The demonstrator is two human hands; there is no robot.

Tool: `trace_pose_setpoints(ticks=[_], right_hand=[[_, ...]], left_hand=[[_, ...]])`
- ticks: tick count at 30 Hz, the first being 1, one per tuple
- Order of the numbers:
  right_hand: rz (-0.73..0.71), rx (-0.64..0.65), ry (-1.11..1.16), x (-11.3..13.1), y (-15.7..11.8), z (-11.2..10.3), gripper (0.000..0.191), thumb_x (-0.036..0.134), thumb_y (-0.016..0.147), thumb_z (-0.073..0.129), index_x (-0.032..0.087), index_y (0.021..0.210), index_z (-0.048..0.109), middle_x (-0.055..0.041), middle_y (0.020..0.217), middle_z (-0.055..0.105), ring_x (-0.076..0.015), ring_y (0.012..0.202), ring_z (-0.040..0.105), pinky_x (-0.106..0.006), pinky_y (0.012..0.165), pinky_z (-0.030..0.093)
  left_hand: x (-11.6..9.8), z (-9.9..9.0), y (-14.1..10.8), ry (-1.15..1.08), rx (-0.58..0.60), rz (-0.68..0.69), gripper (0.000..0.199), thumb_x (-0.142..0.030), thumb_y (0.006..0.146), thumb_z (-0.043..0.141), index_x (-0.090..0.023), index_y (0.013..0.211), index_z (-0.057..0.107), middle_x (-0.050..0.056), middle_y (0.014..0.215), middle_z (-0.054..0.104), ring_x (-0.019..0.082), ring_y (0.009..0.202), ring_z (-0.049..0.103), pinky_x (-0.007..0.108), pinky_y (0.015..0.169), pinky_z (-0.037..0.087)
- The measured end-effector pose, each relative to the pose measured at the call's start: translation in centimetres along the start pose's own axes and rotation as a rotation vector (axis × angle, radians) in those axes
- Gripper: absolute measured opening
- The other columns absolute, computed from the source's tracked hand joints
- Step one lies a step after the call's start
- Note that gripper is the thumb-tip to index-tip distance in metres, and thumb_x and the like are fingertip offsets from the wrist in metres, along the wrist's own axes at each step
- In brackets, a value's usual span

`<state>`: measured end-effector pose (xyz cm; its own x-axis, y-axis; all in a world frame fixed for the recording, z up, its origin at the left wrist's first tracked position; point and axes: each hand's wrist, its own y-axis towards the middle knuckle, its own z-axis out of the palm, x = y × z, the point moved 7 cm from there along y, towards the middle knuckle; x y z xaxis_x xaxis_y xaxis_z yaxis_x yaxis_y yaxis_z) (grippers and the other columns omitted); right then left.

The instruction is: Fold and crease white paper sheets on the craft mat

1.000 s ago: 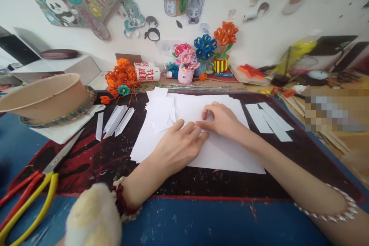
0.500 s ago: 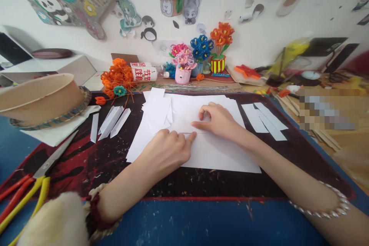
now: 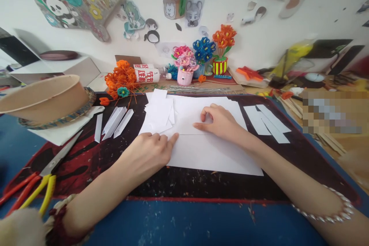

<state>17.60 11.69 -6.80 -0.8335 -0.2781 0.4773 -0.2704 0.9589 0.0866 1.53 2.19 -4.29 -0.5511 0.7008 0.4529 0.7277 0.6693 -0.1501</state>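
With your left hand [image 3: 150, 150] at the paper [image 3: 213, 155] in the frame's centre, forefinger extended, other fingers curled, grip indeterminable, and your right hand [image 3: 223, 123] resting there, thumb and forefinger narrowly parted, apply light, even pressure along the edge so that it should stay straight. At far left, the bowl's [image 3: 43, 103] contents cannot be seen; at upper centre, the pink pot [image 3: 185, 78], blue pot [image 3: 200, 71] and striped pot [image 3: 220, 66] contain pink, blue and orange flowers respectively.
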Motion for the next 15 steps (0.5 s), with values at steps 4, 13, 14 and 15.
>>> trace_pose_setpoints(ticks=[4, 13, 14, 15], right_hand=[[-0.004, -0.004, -0.006, 0.2, -0.1, -0.1, 0.030, 0.049, 0.073, 0.068, 0.022, 0.071, 0.058, -0.0027, 0.078, 0.055, -0.0201, 0.075, 0.051, -0.030, 0.063, 0.033], [-0.005, -0.029, -0.025, 0.3, -0.2, 0.0, 0.029, 0.049, 0.075, 0.067, 0.022, 0.072, 0.057, -0.0030, 0.079, 0.056, -0.0210, 0.077, 0.052, -0.030, 0.064, 0.033], [0.002, -0.032, -0.029, 0.2, -0.2, 0.0, 0.029, 0.050, 0.075, 0.067, 0.022, 0.072, 0.057, -0.0029, 0.079, 0.056, -0.0210, 0.077, 0.052, -0.030, 0.064, 0.033], [0.007, -0.033, -0.031, 0.2, -0.3, 0.0, 0.029, 0.050, 0.075, 0.067, 0.022, 0.073, 0.058, -0.0029, 0.080, 0.056, -0.0212, 0.078, 0.052, -0.030, 0.064, 0.033]], left_hand=[[0.4, -0.3, 0.0, -0.043, -0.014, -0.058, 0.042, -0.002, 0.084, 0.048, -0.012, 0.124, 0.057, 0.004, 0.076, 0.067, 0.022, 0.065, 0.066, 0.033, 0.052, 0.047], [-1.9, -1.7, 2.2, -0.084, -0.321, -0.019, 0.038, -0.011, 0.095, 0.035, -0.014, 0.127, 0.055, 0.011, 0.141, 0.049, 0.025, 0.129, 0.044, 0.043, 0.100, 0.042], [-1.7, -1.5, 1.9, -0.080, -0.312, -0.031, 0.039, -0.011, 0.095, 0.035, -0.014, 0.128, 0.055, 0.011, 0.142, 0.047, 0.026, 0.131, 0.042, 0.044, 0.102, 0.040], [-1.4, -1.2, 1.4, -0.081, -0.297, -0.038, 0.039, -0.012, 0.094, 0.036, -0.015, 0.130, 0.053, 0.010, 0.144, 0.046, 0.026, 0.133, 0.041, 0.045, 0.103, 0.038]])
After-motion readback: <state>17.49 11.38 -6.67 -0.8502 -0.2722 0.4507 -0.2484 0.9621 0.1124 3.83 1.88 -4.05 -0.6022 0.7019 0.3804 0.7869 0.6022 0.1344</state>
